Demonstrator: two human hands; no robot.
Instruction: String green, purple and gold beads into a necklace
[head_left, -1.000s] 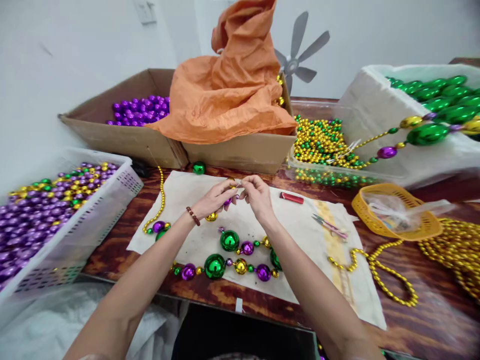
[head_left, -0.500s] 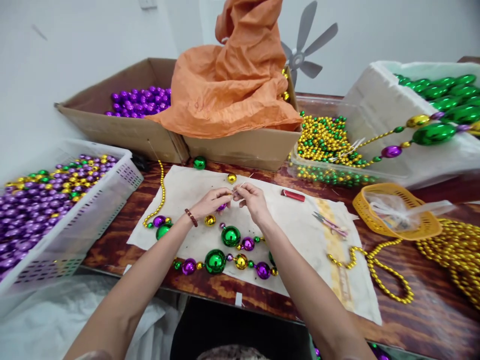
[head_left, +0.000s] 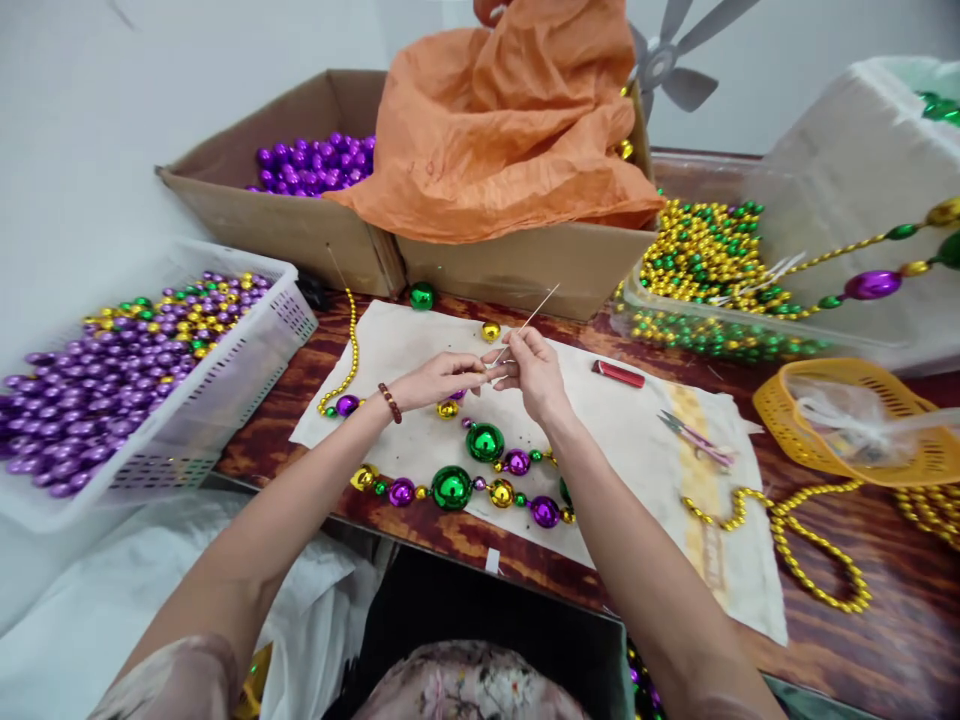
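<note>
My left hand (head_left: pixel 444 382), with a brown bead bracelet at the wrist, is closed in a pinch at the fingertips of my right hand (head_left: pixel 534 372). What the left fingers hold is too small to make out. The right hand pinches a thin, straight, pale cord (head_left: pixel 541 308) that points up and to the right. Below the hands lies a bead string with a large green bead (head_left: pixel 451 488), purple beads (head_left: pixel 401 492) and gold beads (head_left: pixel 501 492). A loose gold bead (head_left: pixel 490 332) sits just beyond the fingers. Another gold bead (head_left: pixel 448 408) lies under the left hand.
A white cloth (head_left: pixel 637 440) covers part of the wooden table, bearing a red-handled cutter (head_left: pixel 618 374) and small scissors (head_left: pixel 697 440). Around it stand a white bead basket (head_left: pixel 247 330), cardboard boxes (head_left: pixel 517 270), a clear bin (head_left: pixel 750 335) and a yellow basket (head_left: pixel 780 430).
The view has shifted, so the scene sits further right and slightly higher. More of the pale cord now rises above my right hand. Both hands stay close together.
</note>
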